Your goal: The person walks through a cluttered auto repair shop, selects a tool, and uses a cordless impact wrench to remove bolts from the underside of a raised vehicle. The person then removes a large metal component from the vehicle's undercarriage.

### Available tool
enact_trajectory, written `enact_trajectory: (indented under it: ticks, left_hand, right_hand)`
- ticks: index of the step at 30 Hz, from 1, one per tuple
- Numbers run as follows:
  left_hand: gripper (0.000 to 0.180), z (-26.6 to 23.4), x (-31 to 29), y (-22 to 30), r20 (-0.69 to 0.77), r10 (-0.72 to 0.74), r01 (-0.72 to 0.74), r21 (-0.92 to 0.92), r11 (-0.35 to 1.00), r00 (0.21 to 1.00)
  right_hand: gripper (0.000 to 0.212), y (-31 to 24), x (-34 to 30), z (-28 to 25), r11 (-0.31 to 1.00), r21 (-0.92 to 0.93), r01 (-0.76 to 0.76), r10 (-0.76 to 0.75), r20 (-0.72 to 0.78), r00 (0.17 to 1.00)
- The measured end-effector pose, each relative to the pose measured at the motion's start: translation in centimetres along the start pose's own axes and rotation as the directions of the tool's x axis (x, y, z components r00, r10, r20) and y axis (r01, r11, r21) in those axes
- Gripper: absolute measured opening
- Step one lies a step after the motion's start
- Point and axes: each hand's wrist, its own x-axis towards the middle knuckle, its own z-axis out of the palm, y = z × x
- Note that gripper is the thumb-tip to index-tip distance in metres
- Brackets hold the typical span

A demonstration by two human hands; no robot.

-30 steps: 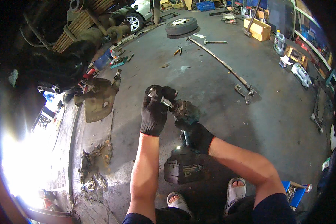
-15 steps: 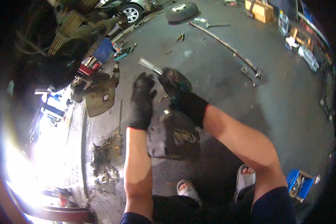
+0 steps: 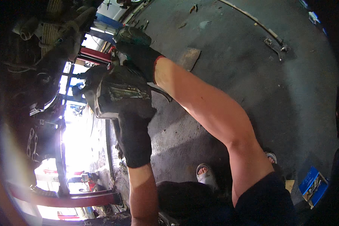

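Hands, two, both in black gloves with bare forearms. Right hand [image 3: 141, 58]: grip closed round the handle of the power tool, fingers mostly hidden. Left hand [image 3: 135, 130]: raised against the tool's dark block-shaped base, fingers out of sight behind it; how far this grip is closed cannot be told.

Power tool [image 3: 120, 84], one: dark, with a printed label on its base; held off the floor, left of centre, near the vehicle underside [image 3: 49, 71]. Its front end is not clearly seen.

Pliers [image 3: 193, 8], one pair. Long bar [image 3: 252, 19], one, with one short metal link [image 3: 274, 49] beside its lower end. Flat tan plate [image 3: 191, 58], one. Blue tray [image 3: 309, 180], one, with metal pieces inside. Pale sandals [image 3: 206, 176], two, worn; one is partly cut off by the right arm.

Surface: dark grey workshop floor [image 3: 214, 83], stained, shadowed toward the right. Strong white glare fills the lower left.

Surroundings: dark vehicle parts crowd the upper left; a red beam [image 3: 67, 199] lies at lower left, a smaller red bar [image 3: 96, 54] behind the tool. The tool's base blocks the view of the left fingers.
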Motion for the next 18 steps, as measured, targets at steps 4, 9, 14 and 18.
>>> enact_trajectory:
  ticks: [4, 9, 14, 18]
  left_hand:
    - [0.045, 0.2, 1.2, 0.3, -0.116, -0.019, 0.003, -0.132, 0.991, 0.993]
    - [0.046, 0.9, 0.6, 0.5, -0.138, 0.113, -0.097, 0.116, 0.989, 0.984]
    - [0.048, 1.4, 0.7, 1.3, -0.209, 0.067, -0.031, 0.171, 0.985, 0.976]
    - [0.046, 1.2, 1.3, 1.5, -0.225, -0.276, 0.133, -0.499, 0.856, 0.934]
  right_hand:
    - [0.014, -0.8, 2.2, 1.6, 0.987, 0.056, -0.150, 0.158, -0.173, 0.972]
    - [0.012, -5.5, 1.3, -1.0, 0.708, 0.340, -0.619, 0.602, 0.167, 0.780]
    - [0.009, -11.7, 0.7, -2.1, 0.191, 0.612, -0.768, 0.845, 0.295, 0.445]
    - [0.008, -13.1, 1.3, -1.9, 0.193, 0.582, -0.790, 0.890, 0.235, 0.391]
